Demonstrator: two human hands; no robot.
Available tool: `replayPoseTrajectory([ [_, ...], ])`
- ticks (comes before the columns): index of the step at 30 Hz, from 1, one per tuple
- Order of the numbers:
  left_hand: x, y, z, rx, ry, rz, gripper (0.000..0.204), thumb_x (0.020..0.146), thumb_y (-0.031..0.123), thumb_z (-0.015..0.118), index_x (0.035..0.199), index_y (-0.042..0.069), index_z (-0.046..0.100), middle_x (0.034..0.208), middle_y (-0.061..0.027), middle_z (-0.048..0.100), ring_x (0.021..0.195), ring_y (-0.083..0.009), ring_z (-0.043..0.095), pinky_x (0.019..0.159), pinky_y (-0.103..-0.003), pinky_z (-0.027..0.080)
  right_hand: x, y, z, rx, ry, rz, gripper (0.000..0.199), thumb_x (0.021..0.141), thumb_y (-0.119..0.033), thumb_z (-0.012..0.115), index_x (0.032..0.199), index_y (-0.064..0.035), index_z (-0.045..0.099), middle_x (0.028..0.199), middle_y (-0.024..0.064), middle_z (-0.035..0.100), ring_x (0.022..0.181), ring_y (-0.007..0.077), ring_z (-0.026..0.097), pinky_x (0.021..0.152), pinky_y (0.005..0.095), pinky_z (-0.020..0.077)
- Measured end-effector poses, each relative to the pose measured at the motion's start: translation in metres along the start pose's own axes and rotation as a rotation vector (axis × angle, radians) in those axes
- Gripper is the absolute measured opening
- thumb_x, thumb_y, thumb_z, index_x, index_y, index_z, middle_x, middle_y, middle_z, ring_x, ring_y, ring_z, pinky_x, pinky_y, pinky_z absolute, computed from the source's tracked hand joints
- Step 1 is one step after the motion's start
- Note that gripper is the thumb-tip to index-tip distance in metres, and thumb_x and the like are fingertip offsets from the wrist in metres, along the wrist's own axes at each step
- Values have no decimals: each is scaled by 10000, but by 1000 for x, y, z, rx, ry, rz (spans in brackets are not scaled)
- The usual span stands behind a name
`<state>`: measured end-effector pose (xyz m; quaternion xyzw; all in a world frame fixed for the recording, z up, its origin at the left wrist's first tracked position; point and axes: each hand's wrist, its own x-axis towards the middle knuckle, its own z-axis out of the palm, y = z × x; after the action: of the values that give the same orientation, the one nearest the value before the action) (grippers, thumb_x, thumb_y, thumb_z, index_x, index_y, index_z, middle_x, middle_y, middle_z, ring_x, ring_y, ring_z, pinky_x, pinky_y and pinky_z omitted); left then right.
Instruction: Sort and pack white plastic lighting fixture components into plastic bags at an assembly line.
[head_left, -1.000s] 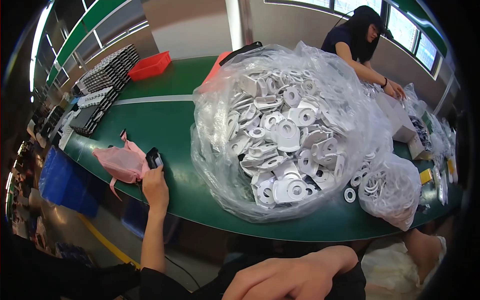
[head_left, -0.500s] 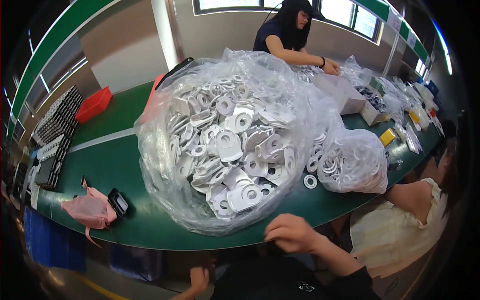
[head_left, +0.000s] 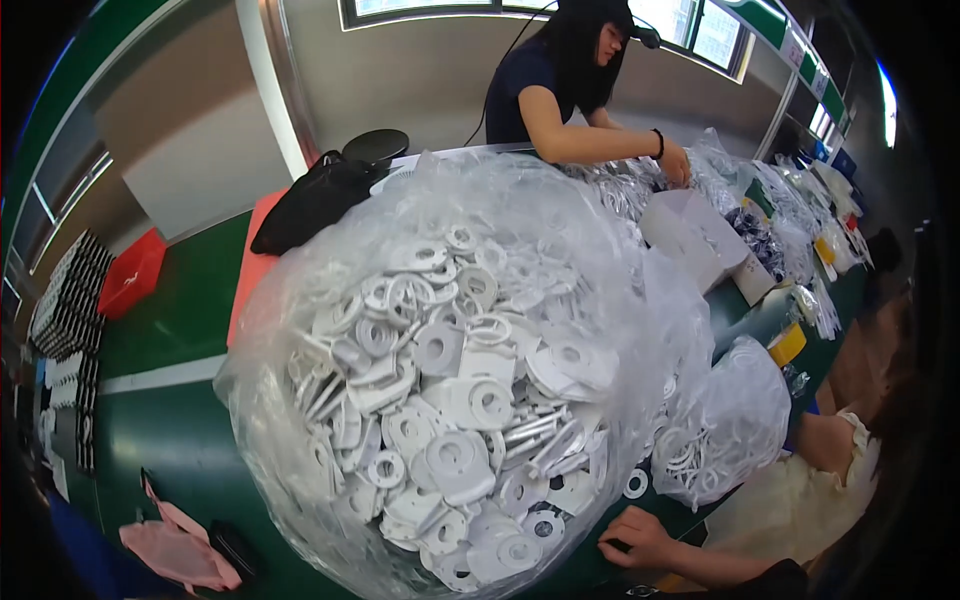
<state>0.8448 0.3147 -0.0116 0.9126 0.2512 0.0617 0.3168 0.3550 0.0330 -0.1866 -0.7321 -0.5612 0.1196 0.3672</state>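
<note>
At the near edge of the green table (head_left: 180,330), my right hand (head_left: 640,537) rested loosely curled and empty beside the big clear bag (head_left: 450,390) of white plastic rings, likely heavy, slippery film best gathered at its neck; my left hand stayed unseen.

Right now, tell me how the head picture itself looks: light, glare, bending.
Head view: daylight from the windows behind; glare whitens the big clear bag of white rings; fisheye bends the green table edge; dark rim vignettes the corners; right hand sharp.
</note>
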Motion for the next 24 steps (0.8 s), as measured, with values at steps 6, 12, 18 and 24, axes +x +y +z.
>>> replayPoseTrajectory([
  [6,22,-55,-64,-20,-47,162,274,867,150,452,1072,63,613,963,-127,648,898,-269,625,789,-383,484,-3,0,-12,-54,-44,60,164,668,-91,733,795,-91,628,754,54,586,691,225,557,611,304,460],
  [12,-75,-347,-242,116,25,260,285,885,162,444,1095,58,606,974,-130,650,900,-257,627,790,-368,486,6,-14,-7,-77,-6,-66,162,667,-55,709,783,-70,596,750,75,569,691,260,537,628,328,446],
  [18,-439,-484,12,159,-23,452,297,904,175,436,1118,52,600,984,-133,651,902,-245,630,791,-352,488,-17,-6,-8,-183,96,-102,128,717,-45,674,791,-53,570,763,83,537,728,282,522,651,351,442],
  [24,-741,-617,172,275,57,577,309,922,187,427,1142,47,593,995,-136,652,905,-233,632,792,-337,490,-20,2,7,-242,399,-94,147,735,-47,683,852,-43,593,853,100,572,833,294,565,705,376,467],
])
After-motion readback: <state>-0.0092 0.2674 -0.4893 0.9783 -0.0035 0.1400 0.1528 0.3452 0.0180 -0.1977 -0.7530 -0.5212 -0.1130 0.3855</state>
